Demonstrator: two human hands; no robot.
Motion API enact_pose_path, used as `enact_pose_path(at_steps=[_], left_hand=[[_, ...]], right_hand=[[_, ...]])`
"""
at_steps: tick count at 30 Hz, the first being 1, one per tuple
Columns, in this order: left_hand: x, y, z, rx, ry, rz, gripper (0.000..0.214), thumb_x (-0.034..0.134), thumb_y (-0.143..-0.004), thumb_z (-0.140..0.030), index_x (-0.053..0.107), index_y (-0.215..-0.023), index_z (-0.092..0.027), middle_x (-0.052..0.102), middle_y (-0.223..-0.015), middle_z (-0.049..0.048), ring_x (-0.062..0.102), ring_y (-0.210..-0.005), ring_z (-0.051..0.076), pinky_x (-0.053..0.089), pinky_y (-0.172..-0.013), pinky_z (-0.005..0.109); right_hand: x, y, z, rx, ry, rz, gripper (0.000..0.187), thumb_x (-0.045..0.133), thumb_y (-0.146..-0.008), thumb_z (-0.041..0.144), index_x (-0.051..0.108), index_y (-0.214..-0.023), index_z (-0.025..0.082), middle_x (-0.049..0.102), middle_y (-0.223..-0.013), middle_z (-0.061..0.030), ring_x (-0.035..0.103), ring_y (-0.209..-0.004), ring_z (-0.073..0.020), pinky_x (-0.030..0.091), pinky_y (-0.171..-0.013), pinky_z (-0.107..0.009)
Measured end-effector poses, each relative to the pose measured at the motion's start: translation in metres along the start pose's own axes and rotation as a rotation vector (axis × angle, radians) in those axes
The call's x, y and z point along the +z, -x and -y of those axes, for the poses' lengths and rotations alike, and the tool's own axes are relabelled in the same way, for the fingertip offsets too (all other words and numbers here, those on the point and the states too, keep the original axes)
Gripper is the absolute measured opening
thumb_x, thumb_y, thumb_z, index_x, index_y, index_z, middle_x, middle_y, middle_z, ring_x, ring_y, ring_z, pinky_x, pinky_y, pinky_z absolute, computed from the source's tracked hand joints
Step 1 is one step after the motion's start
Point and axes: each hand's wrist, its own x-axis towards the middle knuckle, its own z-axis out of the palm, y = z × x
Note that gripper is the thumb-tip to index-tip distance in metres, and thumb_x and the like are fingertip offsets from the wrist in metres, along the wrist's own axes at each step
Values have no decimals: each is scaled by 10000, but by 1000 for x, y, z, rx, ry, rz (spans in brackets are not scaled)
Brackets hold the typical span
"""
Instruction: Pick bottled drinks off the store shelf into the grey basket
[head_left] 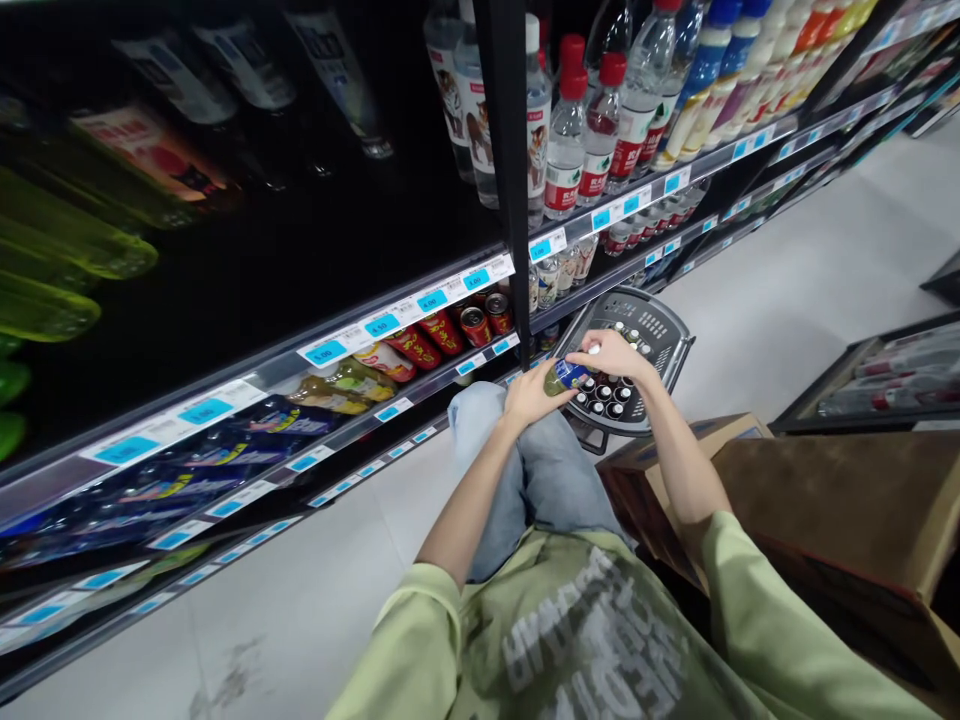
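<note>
Between my hands, in front of my knees, lies a small drink bottle (568, 375) with a blue label and a yellowish-green body. My left hand (531, 394) is wrapped round its lower part. At the white-capped end, my right hand (616, 355) has its fingers closed on the bottle. Just beyond and below stands a grey plastic shopping basket (664, 322) with slotted walls. Inside it are several dark bottles with white caps (604, 395), upright and close together. Part of the basket is hidden by my right hand and forearm.
Shelves with price tags (431, 300) run along the left and far side, holding red cans (475, 325), water bottles (566, 145) and yellow-green bottles (75, 220). A black upright (508, 150) divides them. Cardboard boxes (840, 510) stand close on my right.
</note>
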Motion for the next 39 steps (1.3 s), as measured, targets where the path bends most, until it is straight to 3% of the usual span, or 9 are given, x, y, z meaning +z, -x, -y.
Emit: enact_pose_path(at_steps=[4,7,10,13,16,19,24,30,39], left_hand=[[16,-11,6,-4,69,60,715,766,-931,-493,525,-1573,-292,661,-1534,74,654,-1374,273,518,-1138,376],[34,-11,19,20,-1,179,397,662,-970,-323,717,-1352,-230,767,-1336,99,690,-1287,281,501,-1143,413],[45,-12,29,21,-86,209,275,553,-973,-224,816,-1051,-221,815,-1148,104,717,-1187,282,486,-1131,428],[45,-21,34,13,-138,246,228,596,-933,-255,823,-929,-232,824,-1061,103,732,-1106,296,492,-1095,433],[40,-34,36,0,-153,323,199,621,-918,-288,812,-889,-241,825,-1032,90,743,-1032,285,515,-1018,399],[37,-44,38,-71,-112,273,227,569,-955,-276,794,-942,-250,819,-1070,65,740,-1009,250,526,-905,340],[36,-54,39,-159,-101,227,212,552,-984,-269,760,-953,-239,804,-1080,60,733,-975,243,517,-843,331],[33,-66,41,-309,-129,234,188,566,-992,-253,743,-930,-228,791,-1054,64,729,-941,237,510,-840,324],[31,-65,42,-288,-182,305,168,572,-988,-234,700,-881,-242,754,-905,13,695,-806,193,419,-719,308]], right_hand=[[-25,-12,-8,7,108,-70,581,792,-745,768,618,-706,216,628,-640,8,532,-623,-151,410,-612,-289],[-49,-22,-30,78,278,-84,553,875,-702,717,641,-735,218,660,-660,-13,605,-656,-187,470,-657,-315],[-70,-33,-65,211,423,-61,509,943,-690,630,642,-756,224,671,-654,-31,665,-703,-234,529,-729,-366],[-86,-44,-106,334,506,-82,466,953,-720,567,621,-736,240,662,-634,-39,699,-758,-274,563,-798,-417],[-95,-54,-145,371,526,-145,456,929,-754,555,585,-691,261,635,-619,-44,692,-789,-294,567,-834,-452],[-97,-65,-179,329,497,-193,471,900,-756,594,572,-684,265,642,-660,-47,654,-775,-269,563,-815,-442],[-81,-92,-219,282,508,-190,474,879,-742,628,628,-750,226,697,-854,-66,641,-809,-230,564,-821,-374],[-35,-134,-249,322,586,-31,375,882,-789,465,724,-928,155,680,-1128,-109,682,-963,-250,551,-948,-366],[26,-170,-303,470,639,121,353,852,-856,287,723,-1155,151,612,-1321,-156,725,-1061,-298,549,-983,-380]])
